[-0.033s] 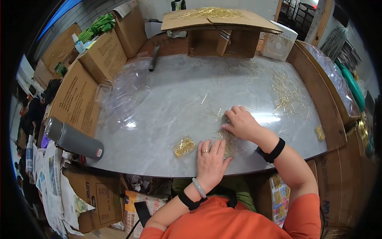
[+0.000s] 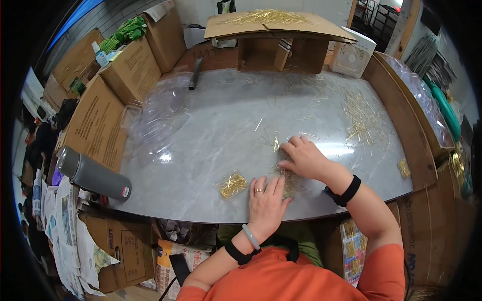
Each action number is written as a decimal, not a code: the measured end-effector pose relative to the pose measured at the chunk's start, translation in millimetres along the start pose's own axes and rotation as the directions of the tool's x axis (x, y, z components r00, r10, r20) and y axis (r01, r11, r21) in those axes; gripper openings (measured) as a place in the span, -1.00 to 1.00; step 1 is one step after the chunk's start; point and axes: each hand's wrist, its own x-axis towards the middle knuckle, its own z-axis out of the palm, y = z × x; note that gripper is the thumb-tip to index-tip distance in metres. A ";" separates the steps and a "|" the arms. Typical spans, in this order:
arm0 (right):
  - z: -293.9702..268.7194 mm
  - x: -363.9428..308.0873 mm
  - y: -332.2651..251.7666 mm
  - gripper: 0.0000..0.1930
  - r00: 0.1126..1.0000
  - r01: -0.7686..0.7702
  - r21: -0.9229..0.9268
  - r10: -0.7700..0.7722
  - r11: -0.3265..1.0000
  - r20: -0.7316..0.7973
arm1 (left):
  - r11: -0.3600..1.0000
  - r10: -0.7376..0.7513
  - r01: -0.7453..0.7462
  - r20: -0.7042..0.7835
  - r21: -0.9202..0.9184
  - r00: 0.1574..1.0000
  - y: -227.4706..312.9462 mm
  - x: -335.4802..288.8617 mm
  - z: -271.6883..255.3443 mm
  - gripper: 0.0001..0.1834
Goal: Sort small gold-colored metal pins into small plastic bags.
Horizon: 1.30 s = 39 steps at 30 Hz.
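Note:
My left hand (image 2: 266, 203) lies palm down near the table's front edge, fingers stretched out and thumb apart. By its fingertips is a small heap of thin gold wire pins (image 2: 288, 184), partly covered by both hands. My right hand (image 2: 303, 159) curls over the far side of that heap; what is between its fingers, if anything, is hidden. A few gold pins (image 2: 276, 144) lie just beyond its fingertips. Left of my left hand sits a compact clear-looking packet of gold pins (image 2: 232, 186).
Loose gold pins (image 2: 360, 118) spread at the right. Clear plastic pieces (image 2: 158, 118) lie at the left, near a dark tube (image 2: 195, 73). A grey bottle (image 2: 94, 175) leans over the left edge. At the back stand a cardboard shelf (image 2: 281, 30) with pins on top and a white fan (image 2: 354, 52).
My right hand has shifted very slightly, its fingers a little lower over the heap. The few pins beyond its fingertips lie differently. My left hand stays put.

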 end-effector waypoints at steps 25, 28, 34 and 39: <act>16.4 -115.8 -40.1 -0.44 0.982 0.137 0.337 -0.085 0.931 -0.166 | 0.984 0.162 -0.131 0.288 -0.123 0.944 -20.1 -2.2 -10.9 -0.07; 22.2 -121.1 -44.4 -0.42 0.970 0.060 0.389 0.038 0.919 -0.239 | 0.981 0.172 -0.138 0.280 -0.137 0.944 -20.8 -1.2 -7.4 -0.19; 6.1 -133.4 -57.2 -0.36 0.949 -0.013 0.334 0.117 0.942 -0.293 | 0.936 0.230 -0.119 0.318 -0.332 0.920 -22.2 -1.3 -5.1 -0.32; 26.8 -124.6 -39.4 -0.33 0.953 0.081 0.518 0.087 0.851 -0.291 | 0.872 0.188 -0.027 0.282 -0.490 0.941 -17.2 3.9 -0.3 -0.27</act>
